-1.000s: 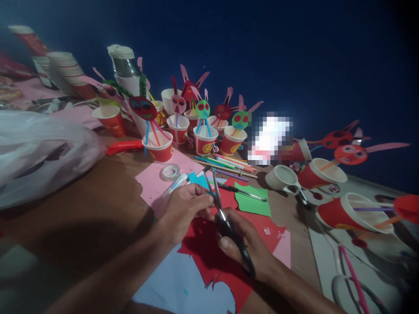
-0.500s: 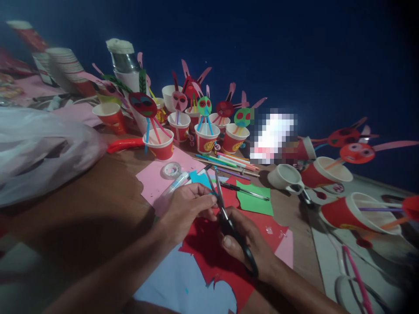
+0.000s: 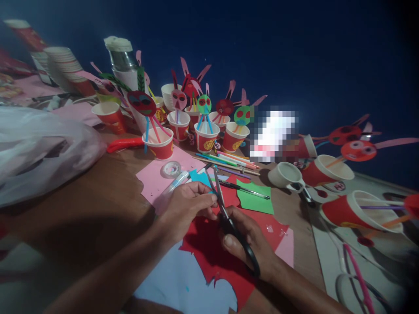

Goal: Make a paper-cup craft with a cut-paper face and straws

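My right hand [image 3: 245, 240] is closed round the black handles of a pair of scissors [image 3: 237, 240], whose blades are parted and point away from me. Close to the blades, my left hand [image 3: 191, 205] pinches a small piece of blue paper [image 3: 213, 198], mostly hidden by the fingers. Beneath both hands lies red paper [image 3: 209, 244] with ragged cut edges. A light blue sheet [image 3: 180, 279] sits nearer to me. Green paper [image 3: 255, 198] and a black pen [image 3: 244, 190] are just beyond my right hand. Another blue scrap [image 3: 200, 176] rests past my left fingers.
Paper cups with paper-face puppets [image 3: 159, 144] line the back. Pink paper [image 3: 150, 179] carries a tape roll [image 3: 172, 169]. Coloured sticks [image 3: 229, 162] lie beyond my hands. A white mug [image 3: 284, 175] stands at right, a plastic bag [image 3: 42, 152] at left.
Both hands stay in nearly the same place, with the scissors still at the blue paper. The view has shifted very slightly.
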A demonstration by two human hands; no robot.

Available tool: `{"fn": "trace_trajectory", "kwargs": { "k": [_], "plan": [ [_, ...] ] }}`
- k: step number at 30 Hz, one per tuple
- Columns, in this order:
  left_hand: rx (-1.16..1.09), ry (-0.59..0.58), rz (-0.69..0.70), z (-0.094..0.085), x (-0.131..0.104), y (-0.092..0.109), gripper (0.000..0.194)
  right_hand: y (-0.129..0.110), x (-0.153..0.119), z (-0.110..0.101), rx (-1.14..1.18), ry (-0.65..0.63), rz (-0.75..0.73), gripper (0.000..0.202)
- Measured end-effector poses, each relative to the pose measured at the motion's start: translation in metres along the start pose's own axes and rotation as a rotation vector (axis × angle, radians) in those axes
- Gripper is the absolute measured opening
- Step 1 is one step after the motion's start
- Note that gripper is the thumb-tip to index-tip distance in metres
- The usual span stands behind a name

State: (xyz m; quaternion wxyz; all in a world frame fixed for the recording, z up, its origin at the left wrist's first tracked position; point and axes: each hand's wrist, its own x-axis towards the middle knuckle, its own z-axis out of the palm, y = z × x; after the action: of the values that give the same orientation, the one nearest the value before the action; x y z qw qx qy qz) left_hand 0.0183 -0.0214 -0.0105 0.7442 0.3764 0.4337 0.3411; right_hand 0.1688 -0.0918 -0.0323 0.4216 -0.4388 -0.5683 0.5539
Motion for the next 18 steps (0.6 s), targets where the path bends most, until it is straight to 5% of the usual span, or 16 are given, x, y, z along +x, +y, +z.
{"fn": "trace_trajectory", "kwargs": {
  "k": [18],
  "plan": [
    [-0.016, -0.031, -0.035, -0.0011, 0.0011, 0.0017, 0.026, 0.0037, -0.0013, -0.002, 0.088, -0.018, 0.0, 0.023]
  ]
}}
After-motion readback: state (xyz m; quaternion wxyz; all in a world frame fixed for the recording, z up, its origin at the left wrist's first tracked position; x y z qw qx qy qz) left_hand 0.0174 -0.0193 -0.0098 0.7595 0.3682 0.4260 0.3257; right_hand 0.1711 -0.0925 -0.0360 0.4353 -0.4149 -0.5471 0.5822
